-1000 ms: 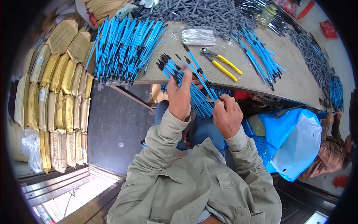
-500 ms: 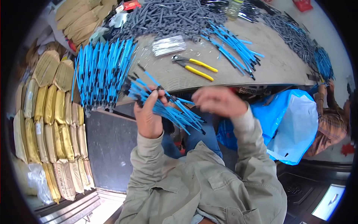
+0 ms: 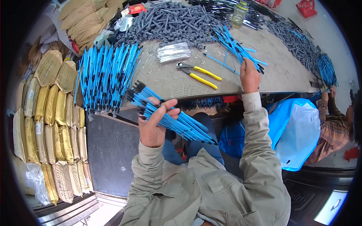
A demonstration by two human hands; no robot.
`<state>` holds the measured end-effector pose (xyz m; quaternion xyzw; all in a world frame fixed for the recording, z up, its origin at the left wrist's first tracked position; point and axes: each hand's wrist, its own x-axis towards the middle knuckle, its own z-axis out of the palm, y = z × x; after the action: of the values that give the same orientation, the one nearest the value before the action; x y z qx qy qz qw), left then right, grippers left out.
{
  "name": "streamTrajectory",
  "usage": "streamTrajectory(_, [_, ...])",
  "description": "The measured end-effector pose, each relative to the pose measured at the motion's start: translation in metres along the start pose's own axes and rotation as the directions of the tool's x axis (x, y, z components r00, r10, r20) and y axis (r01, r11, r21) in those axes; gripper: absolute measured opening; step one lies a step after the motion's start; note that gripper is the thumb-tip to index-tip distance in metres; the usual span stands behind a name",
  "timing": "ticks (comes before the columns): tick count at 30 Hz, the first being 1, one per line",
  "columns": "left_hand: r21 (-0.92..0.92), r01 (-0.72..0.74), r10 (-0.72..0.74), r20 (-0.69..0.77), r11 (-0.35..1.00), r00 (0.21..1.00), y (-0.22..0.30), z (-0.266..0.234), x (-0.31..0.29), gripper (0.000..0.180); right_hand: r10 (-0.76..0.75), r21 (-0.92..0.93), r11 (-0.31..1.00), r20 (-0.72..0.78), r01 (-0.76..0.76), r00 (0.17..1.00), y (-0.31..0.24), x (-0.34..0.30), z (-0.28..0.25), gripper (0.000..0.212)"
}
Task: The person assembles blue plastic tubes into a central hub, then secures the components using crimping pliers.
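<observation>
A bundle of thin blue tubes with black ends (image 3: 177, 122) lies across my left hand (image 3: 152, 126), whose fingers and thumb are wrapped round it, above my lap. On the right part of the table, my right hand (image 3: 250, 77) pinches at the near end of a loose pile of the same blue tubes (image 3: 233, 44). Its fingertips are closed on a tube there; exactly how many they grip is hidden. Between the hands, yellow-handled pliers (image 3: 200, 76) rest on the table, beside a stack of silvery thin strips (image 3: 173, 52).
A thick row of blue tubes (image 3: 107, 77) covers the table's left edge. Grey plastic parts (image 3: 173, 22) are heaped at the back, near a bottle (image 3: 239, 15). A blue bag (image 3: 279, 128) hangs at my right; brown packages (image 3: 49, 124) are stacked left. Another person (image 3: 332, 124) sits far right.
My right hand has moved from beside the bundle to the tube pile on the table. In my left hand the tubes now lie more evenly together.
</observation>
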<state>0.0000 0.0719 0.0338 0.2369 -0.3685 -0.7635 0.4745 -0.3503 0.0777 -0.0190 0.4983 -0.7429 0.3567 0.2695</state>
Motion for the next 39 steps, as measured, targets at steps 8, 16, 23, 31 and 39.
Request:
streamTrajectory(8, [0.014, 0.032, -0.03, -0.129, 0.999, 0.991, -0.034, 0.01, 0.036, 0.019, 0.243, 0.719, 0.484, 0.438, -0.499, 0.866, -0.104, -0.067, -0.076, 0.016])
streamTrajectory(16, [0.021, -0.204, 0.205, -0.121, 0.979, 0.971, -0.031, 0.012, 0.029, 0.018, -0.129, 0.705, 0.676, 0.398, -0.213, 0.908, -0.15, -0.102, -0.067, 0.014])
streamTrajectory(23, [0.164, -0.236, 0.244, -0.029, 0.958, 0.969, -0.019, -0.001, 0.024, 0.019, -0.149, 0.772, 0.598, 0.371, -0.216, 0.917, -0.155, -0.108, -0.06, 0.013])
streamTrajectory(31, [0.077, -0.037, 0.029, 0.103, 0.996, 0.994, 0.002, 0.018, 0.0, 0.025, -0.236, 0.846, 0.444, 0.428, -0.295, 0.872, -0.14, -0.1, -0.059, 0.013])
streamTrajectory(39, [0.335, -0.141, 0.027, 0.322, 0.932, 0.946, -0.011, 0.017, -0.018, 0.02, -0.388, 0.83, 0.554, 0.193, 0.06, 0.901, -0.172, -0.038, -0.112, 0.023])
